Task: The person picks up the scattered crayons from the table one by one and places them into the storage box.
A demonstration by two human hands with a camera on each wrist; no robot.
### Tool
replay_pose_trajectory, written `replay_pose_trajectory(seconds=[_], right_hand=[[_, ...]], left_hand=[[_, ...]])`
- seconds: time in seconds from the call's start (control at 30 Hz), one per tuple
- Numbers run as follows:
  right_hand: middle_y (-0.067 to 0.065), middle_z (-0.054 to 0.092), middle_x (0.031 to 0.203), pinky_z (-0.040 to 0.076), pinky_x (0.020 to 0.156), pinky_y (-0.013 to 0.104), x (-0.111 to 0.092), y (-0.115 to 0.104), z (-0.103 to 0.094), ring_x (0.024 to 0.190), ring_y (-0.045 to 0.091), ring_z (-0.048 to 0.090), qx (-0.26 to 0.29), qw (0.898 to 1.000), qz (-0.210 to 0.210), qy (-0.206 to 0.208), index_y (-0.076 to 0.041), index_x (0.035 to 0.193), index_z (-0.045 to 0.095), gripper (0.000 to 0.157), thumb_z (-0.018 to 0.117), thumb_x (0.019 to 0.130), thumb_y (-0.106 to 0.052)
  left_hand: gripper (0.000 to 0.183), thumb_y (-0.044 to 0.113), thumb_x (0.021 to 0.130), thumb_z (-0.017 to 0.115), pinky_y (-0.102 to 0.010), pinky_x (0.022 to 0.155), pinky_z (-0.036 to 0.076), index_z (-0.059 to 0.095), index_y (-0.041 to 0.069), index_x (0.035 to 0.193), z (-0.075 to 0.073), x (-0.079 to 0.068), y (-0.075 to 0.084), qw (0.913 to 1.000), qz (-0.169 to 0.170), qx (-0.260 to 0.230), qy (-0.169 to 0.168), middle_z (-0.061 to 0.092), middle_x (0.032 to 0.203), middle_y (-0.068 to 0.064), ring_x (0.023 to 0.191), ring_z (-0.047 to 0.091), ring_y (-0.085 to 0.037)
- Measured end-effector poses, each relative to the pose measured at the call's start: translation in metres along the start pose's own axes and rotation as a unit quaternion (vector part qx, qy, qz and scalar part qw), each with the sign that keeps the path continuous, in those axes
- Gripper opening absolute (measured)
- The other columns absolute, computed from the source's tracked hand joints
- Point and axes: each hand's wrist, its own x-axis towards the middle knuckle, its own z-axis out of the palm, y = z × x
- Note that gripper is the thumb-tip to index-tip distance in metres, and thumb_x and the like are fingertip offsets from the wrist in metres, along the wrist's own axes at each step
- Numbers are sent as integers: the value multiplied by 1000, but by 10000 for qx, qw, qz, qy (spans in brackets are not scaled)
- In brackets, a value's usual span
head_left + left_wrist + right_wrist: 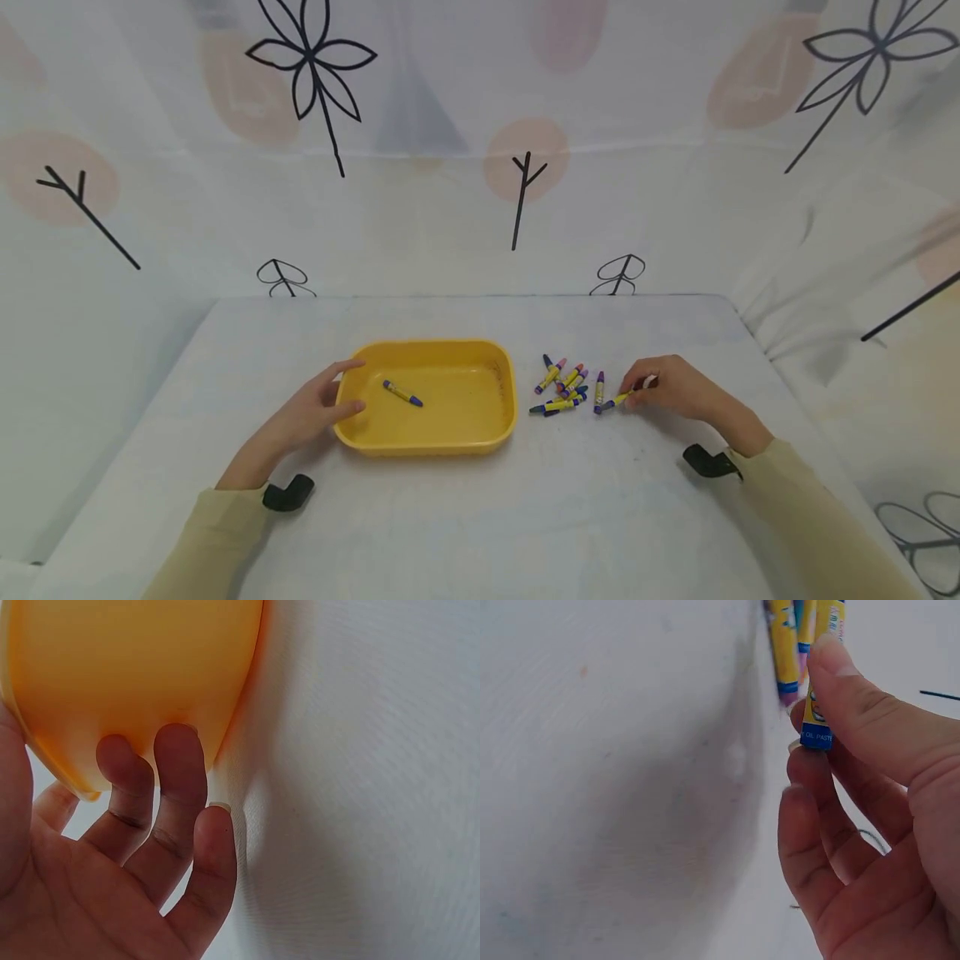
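A shallow yellow tray [427, 448] stands at the left middle of the table, with one oil pastel [403, 393] lying in it. My left hand [306, 410] grips the tray's left end, thumb over the rim; in the left wrist view several fingers [180, 761] lie against its outer wall. Between thumb and fingers my right hand [671, 387] pinches another oil pastel [817, 735], its wrapper yellow with a blue end band. Just left of that hand an oil pastel with a purple tip [599, 392] lies on the table.
Several more oil pastels [562, 405] lie in a loose pile between the tray and my right hand. A white cloth [480, 517] covers the table, and a patterned curtain [450, 217] hangs behind its back edge.
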Motion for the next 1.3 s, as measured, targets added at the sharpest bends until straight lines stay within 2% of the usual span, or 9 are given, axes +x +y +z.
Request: replay_pose_trajectory(seconds=[0.17, 0.33, 0.47, 0.6, 0.77, 0.93, 1.07, 1.3], right_hand=[[-7, 69, 93, 53, 76, 30, 5, -16, -7, 85, 13, 60, -58, 9998, -192, -86, -13, 97, 74, 12, 78, 86, -14], [-5, 71, 98, 53, 78, 34, 19, -44, -12, 89, 13, 63, -207, 9982, -513, -251, -6, 110, 72, 22, 75, 89, -8], [0, 71, 106, 56, 81, 35, 37, -71, -14, 90, 15, 67, -51, 9978, -521, -397, -2, 120, 69, 29, 71, 92, -9], [3, 72, 108, 57, 84, 37, 60, -95, -10, 90, 18, 68, 61, 9966, -752, -323, -3, 121, 69, 28, 69, 94, -13], [2, 72, 109, 56, 87, 38, 93, -122, 3, 97, 18, 66, 117, 9921, -1248, -88, -5, 118, 71, 26, 70, 94, -16], [4, 72, 111, 56, 85, 34, 125, -152, 19, 98, 19, 66, 408, 9878, -1496, -167, -3, 118, 72, 26, 69, 95, -16], [4, 72, 108, 57, 79, 28, 148, -169, 37, 94, 25, 68, 915, 9838, -1502, -360, -3, 117, 72, 25, 68, 95, -14], [1, 74, 101, 58, 76, 28, 176, -187, 74, 95, 33, 68, 1781, 9741, -1156, -780, -3, 116, 73, 25, 70, 94, -13]], left_hand=[[70, 38, 93, 70, -61, 105, 38, 35, 25, 153, -1, 2, -1, 9999, 73, -85, -59, 42, 150, -23, 133, 45, -44], [70, 37, 94, 70, -61, 105, 37, 35, 24, 153, -1, 1, -1, 9998, 144, -87, -71, 42, 151, -23, 133, 45, -44], [70, 38, 94, 70, -62, 106, 37, 35, 23, 153, -1, 0, 0, 9998, 146, -72, -65, 41, 151, -24, 134, 44, -45], [70, 36, 94, 70, -61, 106, 37, 35, 23, 153, -1, 0, 0, 9998, 142, -135, -82, 40, 152, -23, 134, 43, -45], [70, 35, 94, 69, -61, 106, 37, 34, 23, 153, -1, -1, 2, 9997, 132, -175, -95, 40, 152, -24, 134, 44, -45], [70, 34, 95, 69, -61, 105, 38, 34, 22, 154, -1, -2, 3, 9997, 143, -178, -116, 40, 152, -24, 133, 44, -45], [70, 34, 94, 69, -61, 105, 38, 34, 22, 153, -1, -2, 4, 9996, 151, -207, -112, 41, 151, -25, 133, 45, -44], [70, 37, 95, 68, -63, 106, 36, 33, 22, 154, -2, -2, 3, 9997, 107, -184, -142, 37, 153, -24, 135, 41, -46]])
